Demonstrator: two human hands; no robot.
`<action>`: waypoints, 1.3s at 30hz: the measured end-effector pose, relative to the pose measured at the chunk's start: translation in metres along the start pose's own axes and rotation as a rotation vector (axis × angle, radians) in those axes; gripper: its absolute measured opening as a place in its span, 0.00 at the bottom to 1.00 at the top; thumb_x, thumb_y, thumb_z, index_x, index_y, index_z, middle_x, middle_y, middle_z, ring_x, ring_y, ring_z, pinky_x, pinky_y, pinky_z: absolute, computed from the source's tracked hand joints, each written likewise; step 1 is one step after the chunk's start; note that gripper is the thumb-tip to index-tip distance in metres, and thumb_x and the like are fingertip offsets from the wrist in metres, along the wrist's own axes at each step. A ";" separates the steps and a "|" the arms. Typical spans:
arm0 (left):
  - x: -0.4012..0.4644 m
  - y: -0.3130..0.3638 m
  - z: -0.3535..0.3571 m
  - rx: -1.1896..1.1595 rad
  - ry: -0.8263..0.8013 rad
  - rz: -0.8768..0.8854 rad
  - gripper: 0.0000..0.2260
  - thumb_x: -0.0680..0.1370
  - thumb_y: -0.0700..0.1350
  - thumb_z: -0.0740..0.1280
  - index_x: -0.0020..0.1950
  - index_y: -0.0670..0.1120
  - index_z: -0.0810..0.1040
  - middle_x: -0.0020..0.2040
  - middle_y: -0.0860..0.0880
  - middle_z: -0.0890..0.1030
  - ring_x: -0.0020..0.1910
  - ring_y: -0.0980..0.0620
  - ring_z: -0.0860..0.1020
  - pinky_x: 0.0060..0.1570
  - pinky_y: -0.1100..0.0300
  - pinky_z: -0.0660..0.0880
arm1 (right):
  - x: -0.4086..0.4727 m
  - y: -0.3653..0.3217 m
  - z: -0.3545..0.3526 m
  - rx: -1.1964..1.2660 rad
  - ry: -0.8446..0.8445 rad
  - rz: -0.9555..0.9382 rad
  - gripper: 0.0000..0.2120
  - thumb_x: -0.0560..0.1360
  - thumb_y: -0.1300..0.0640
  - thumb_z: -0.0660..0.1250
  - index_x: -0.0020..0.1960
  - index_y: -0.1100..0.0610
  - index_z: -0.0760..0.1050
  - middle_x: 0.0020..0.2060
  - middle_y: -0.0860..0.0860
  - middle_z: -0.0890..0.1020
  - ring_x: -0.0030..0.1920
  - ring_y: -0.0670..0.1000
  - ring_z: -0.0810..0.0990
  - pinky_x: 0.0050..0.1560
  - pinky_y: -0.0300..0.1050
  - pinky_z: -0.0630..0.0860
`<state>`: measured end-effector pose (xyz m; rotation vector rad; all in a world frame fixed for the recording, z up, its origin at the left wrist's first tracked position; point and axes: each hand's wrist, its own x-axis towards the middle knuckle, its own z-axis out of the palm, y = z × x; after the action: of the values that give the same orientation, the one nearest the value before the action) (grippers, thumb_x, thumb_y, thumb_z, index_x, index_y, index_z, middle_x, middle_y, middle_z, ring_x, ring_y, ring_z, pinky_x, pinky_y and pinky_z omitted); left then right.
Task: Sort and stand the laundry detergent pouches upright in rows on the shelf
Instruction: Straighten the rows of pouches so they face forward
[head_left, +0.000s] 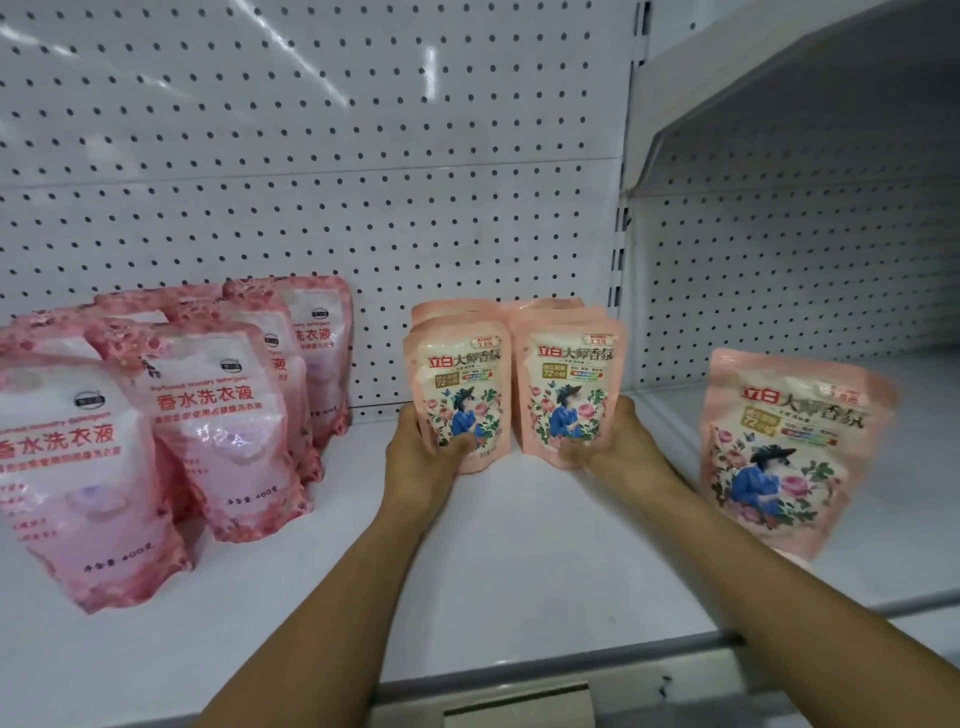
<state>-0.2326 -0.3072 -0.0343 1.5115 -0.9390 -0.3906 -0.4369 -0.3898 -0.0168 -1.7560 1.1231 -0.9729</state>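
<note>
Two rows of small peach floral pouches stand upright at the back middle of the white shelf (519, 561). My left hand (423, 452) grips the bottom of the front pouch of the left row (457, 384). My right hand (618, 441) grips the bottom of the front pouch of the right row (569, 384). More peach pouches stand behind each front one. A single peach pouch (784, 452) stands alone to the right, apart from both hands. Several larger pink and white detergent pouches (218, 415) stand in rows at the left.
A white pegboard back wall (363, 182) closes the shelf behind the pouches. An upright post (621, 260) divides this bay from the neighbouring bay on the right, whose upper shelf (779, 93) overhangs. The shelf's front rail (519, 680) runs below my forearms.
</note>
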 end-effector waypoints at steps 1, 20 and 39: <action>-0.001 0.000 -0.001 0.038 -0.021 0.021 0.24 0.71 0.43 0.77 0.61 0.49 0.70 0.57 0.54 0.81 0.52 0.57 0.81 0.50 0.59 0.80 | -0.005 -0.004 -0.003 -0.090 0.014 -0.002 0.34 0.66 0.57 0.77 0.65 0.54 0.61 0.56 0.46 0.80 0.55 0.49 0.80 0.56 0.51 0.78; -0.007 -0.006 -0.010 0.202 -0.079 0.067 0.19 0.76 0.39 0.71 0.65 0.46 0.72 0.63 0.47 0.80 0.61 0.45 0.78 0.58 0.54 0.74 | -0.106 0.007 -0.102 0.040 0.408 0.123 0.20 0.66 0.65 0.78 0.54 0.54 0.75 0.53 0.53 0.84 0.46 0.49 0.83 0.44 0.50 0.81; -0.004 -0.005 -0.010 0.118 -0.053 0.051 0.16 0.76 0.38 0.70 0.62 0.47 0.74 0.54 0.52 0.82 0.52 0.52 0.80 0.54 0.55 0.78 | -0.017 -0.010 0.008 0.069 -0.085 -0.078 0.16 0.71 0.66 0.74 0.57 0.56 0.80 0.49 0.49 0.85 0.49 0.47 0.84 0.45 0.47 0.83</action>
<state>-0.2258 -0.2978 -0.0381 1.5866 -1.0557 -0.3444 -0.4319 -0.3693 -0.0139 -1.7798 0.9624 -0.9629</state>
